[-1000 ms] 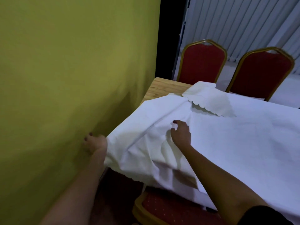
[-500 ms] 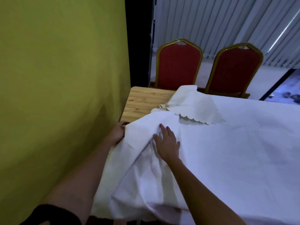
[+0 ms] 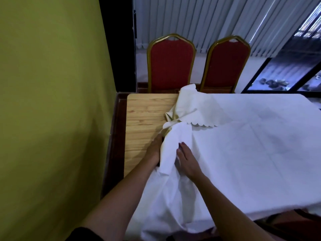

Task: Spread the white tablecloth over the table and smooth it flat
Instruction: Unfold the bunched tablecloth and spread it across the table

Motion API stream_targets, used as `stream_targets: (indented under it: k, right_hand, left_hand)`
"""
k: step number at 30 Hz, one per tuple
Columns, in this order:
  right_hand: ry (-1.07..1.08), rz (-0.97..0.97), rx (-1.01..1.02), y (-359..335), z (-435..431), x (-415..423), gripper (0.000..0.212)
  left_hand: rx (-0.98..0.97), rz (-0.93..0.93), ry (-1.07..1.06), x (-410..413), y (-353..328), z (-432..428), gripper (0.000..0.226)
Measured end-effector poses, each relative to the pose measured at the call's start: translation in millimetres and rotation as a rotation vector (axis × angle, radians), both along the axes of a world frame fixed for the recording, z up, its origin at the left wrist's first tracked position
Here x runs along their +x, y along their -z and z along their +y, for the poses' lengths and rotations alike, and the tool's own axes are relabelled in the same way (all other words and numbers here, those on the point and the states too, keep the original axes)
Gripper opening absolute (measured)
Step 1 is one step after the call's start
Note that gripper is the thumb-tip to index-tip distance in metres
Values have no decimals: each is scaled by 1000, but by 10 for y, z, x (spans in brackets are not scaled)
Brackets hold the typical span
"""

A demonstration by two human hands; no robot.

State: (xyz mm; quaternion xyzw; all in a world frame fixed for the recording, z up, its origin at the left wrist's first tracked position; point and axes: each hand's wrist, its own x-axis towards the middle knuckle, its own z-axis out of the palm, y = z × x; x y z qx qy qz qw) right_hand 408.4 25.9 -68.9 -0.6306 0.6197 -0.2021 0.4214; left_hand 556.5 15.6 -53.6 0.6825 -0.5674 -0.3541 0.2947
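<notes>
The white tablecloth [image 3: 243, 145] covers most of the wooden table [image 3: 144, 115]; the table's left strip is bare. A far corner with a scalloped edge is folded back on top of the cloth. A bunched fold runs down the cloth's left side and hangs over the near edge. My left hand [image 3: 154, 148] is at the cloth's left edge, its fingers hidden under the fold, apparently holding it. My right hand [image 3: 186, 160] rests on top of the cloth just right of that fold, fingers pressing into it.
A green wall [image 3: 52, 101] stands close along the table's left side. Two red chairs with gold frames [image 3: 171, 63] stand behind the far edge, before white vertical blinds. Another red chair seat [image 3: 295, 221] shows under the cloth's near edge.
My view has swung right and forward. My left hand moved from the cloth's hanging corner up onto the table. My right hand slid toward the fold, and more bare wood shows.
</notes>
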Motion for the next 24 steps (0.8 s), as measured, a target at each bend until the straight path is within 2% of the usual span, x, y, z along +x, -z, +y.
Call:
stream_targets:
  k: [3, 6, 7, 8, 9, 11, 13, 14, 17, 18, 20, 22, 24]
  right_hand:
    - [1, -15, 59, -99, -1, 36, 53]
    - [-39, -42, 72, -199, 36, 119, 51]
    - [-47, -47, 69, -210, 58, 148, 51]
    - [-53, -53, 62, -220, 86, 171, 51]
    - [-45, -62, 68, -222, 112, 180, 53]
    - [-25, -102, 79, -217, 160, 162, 53]
    - [-4, -145, 93, -242, 203, 125, 51]
    - [-7, -156, 98, -251, 220, 99, 49]
    - [-77, -117, 112, -248, 214, 45, 28]
    - [-114, -99, 122, -260, 214, 45, 33]
    - [-175, -41, 144, -284, 205, 71, 59]
    - [-205, -19, 140, -323, 214, 127, 64]
    - [-248, -10, 118, -334, 246, 185, 56]
  left_hand:
    - [65, -252, 25, 52, -141, -1, 45]
    - [171, -317, -79, 171, -139, 107, 15]
    - [191, -396, -110, 217, -130, 156, 19]
    - [195, -436, -142, 233, -106, 167, 34]
    - [193, -388, -144, 253, -57, 183, 44]
    - [178, -85, -87, 202, -41, 205, 48]
    - [117, -50, 59, 146, -17, 232, 44]
    - [162, -23, 59, 144, -64, 268, 35]
    - [110, -25, -126, 298, -82, 266, 22]
    - [81, -26, -182, 427, -135, 237, 22]
    - [-5, -1, -309, 736, -317, 167, 37]
    - [-104, -124, -401, 1014, -613, 87, 45]
    - [-218, -379, -511, 1229, -942, 28, 32]
